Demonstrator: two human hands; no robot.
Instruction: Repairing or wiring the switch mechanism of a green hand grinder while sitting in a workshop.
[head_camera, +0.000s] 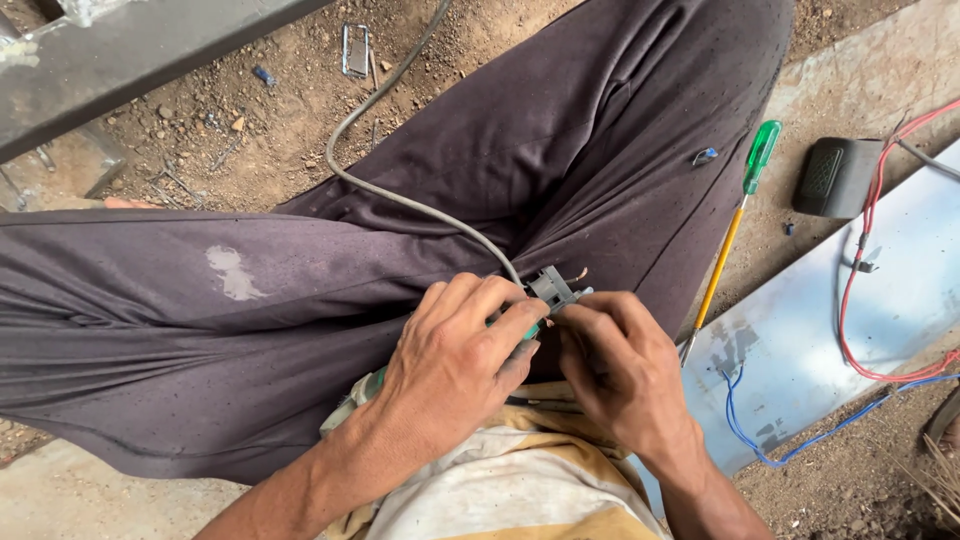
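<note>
A: Over the lap, at centre frame, both hands meet on a small grey plug (553, 288). Left hand (455, 355) is curled shut around its lower body; a green bit shows under the fingers, and I cannot tell what it belongs to. Right hand (617, 365) pinches the plug's near edge with thumb and forefinger, the other fingers folded.

B: Cable?

A: Grey cable (400, 195) enters the plug from 11 o'clock and runs up over the dark trousers (250, 300) to the dirt. Two bare wire ends stick out of the plug toward 1 o'clock.

B: Risks, as a judgement?

A: The grip is fingertip-only on the right, so the plug could twist or slip into the lap. The exposed ends could bend or fray if the fingers drag across them. Any small part dropped here would likely vanish into cloth folds or dirt.

B: Plug's appearance?

A: Grey plastic, blocky, ribbed on top, mostly hidden by fingers. Whether it is opened or whole, I cannot tell.

B: Nearby?

A: Screwdriver (735, 225), green handle and yellow shaft, at 2 o'clock; black box (835, 177) beyond it; red wire (865, 250) and blue wire (800, 435) on a metal sheet (900, 310) at 3 o'clock.
</note>
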